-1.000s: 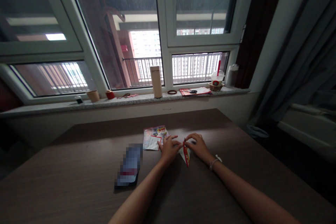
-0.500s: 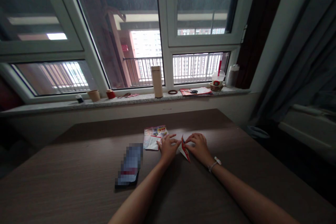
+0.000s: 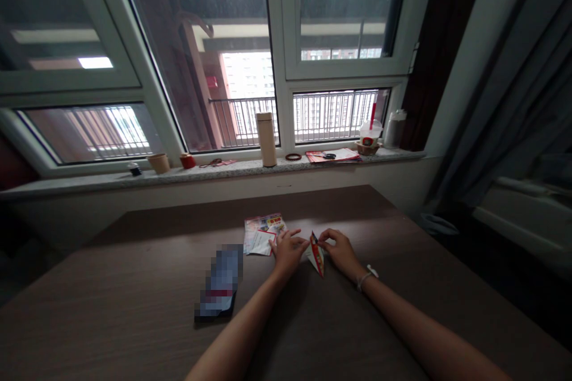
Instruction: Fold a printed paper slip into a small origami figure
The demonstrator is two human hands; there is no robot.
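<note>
Between my hands, a small folded paper [image 3: 317, 259] with red, yellow and white printing comes to a point at both ends. My left hand [image 3: 288, 250] pinches its left edge between thumb and forefinger, the other fingers spread. On the other side, my right hand [image 3: 341, 252] grips the upper right edge with its fingertips, and a bracelet sits on that wrist. Just left of my left hand lie printed paper sheets [image 3: 257, 225], with a white piece [image 3: 263, 243] on top. Farther left, a phone [image 3: 221, 280] rests on the table, its screen blurred out.
The brown table [image 3: 147, 274] reaches toward a windowsill [image 3: 223, 169]. On the sill stand a paper cup [image 3: 159, 162], a red item [image 3: 187, 161], a beige flask [image 3: 267, 140], a bead bracelet [image 3: 293, 157], scissors [image 3: 329, 156] on papers, a drink cup [image 3: 370, 134] and a bottle [image 3: 395, 130].
The folded paper has turned a little and shows more of its printed face. My right hand has shifted slightly; both hands keep their hold.
</note>
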